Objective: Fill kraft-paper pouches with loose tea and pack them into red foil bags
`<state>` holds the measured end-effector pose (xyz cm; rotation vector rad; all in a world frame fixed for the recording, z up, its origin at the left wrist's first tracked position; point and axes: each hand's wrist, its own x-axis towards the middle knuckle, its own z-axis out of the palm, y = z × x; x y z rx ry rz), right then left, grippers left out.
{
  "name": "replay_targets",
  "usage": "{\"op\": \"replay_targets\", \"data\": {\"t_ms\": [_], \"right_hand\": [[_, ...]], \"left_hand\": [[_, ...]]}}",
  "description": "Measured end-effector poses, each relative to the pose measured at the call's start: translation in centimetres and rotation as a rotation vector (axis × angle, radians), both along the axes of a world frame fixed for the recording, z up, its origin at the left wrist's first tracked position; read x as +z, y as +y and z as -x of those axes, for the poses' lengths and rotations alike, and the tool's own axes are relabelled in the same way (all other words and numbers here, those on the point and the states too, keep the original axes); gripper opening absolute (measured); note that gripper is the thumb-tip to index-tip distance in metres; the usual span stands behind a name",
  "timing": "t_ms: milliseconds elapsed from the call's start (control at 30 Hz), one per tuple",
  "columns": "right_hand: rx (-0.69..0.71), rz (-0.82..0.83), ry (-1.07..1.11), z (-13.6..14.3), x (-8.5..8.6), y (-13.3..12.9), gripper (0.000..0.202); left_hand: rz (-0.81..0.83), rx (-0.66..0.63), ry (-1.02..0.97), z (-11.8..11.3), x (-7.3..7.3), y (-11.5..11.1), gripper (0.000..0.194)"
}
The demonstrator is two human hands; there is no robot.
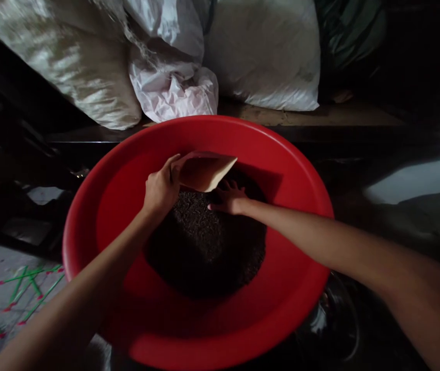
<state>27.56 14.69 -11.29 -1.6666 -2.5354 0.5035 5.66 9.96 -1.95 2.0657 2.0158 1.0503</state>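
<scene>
A large red plastic basin [119,206] fills the middle of the view. Dark, loose, dried material like tea leaves [200,221] lies in a heap on its bottom. My left hand [162,186] is closed round the near-left end of a paper bag [204,172], which is tilted over the heap with its mouth toward the right. My right hand [230,198] rests on the dark leaves just below the bag's mouth, fingers spread, holding nothing that I can see. Shadow hides part of the fingertips and the bag's inside.
Behind the basin, white sacks [266,51] and a crumpled white plastic bag [177,90] stand on a wooden shelf [336,114]. Several green sticks with red ends [26,281] lie scattered on the floor at the left. The right side is very dark.
</scene>
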Motion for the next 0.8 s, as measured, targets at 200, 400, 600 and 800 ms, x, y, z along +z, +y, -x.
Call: {"op": "replay_targets", "data": {"t_ms": [200, 400, 600, 800], "right_hand": [[0.357, -0.108, -0.096, 2.1, 1.0, -4.4, 0.059], [0.994, 0.078, -0.232, 5.1, 4.1, -8.0, 0.059], [0.893, -0.062, 0.178, 4.5, 9.4, -7.0, 0.045], [0.385, -0.513, 0.529, 0.3, 12.0, -2.8, 0.034]], "left_hand": [[-0.258, -0.125, -0.158, 0.7, 0.3, -0.1, 0.054], [-0.295, -0.154, -0.072, 1.6, -0.4, -0.1, 0.034], [-0.166, -0.288, -0.018, 1.9, -1.0, 0.1, 0.045], [-0.154, -0.247, -0.037, 2.2, -0.7, 0.5, 0.045]]}}
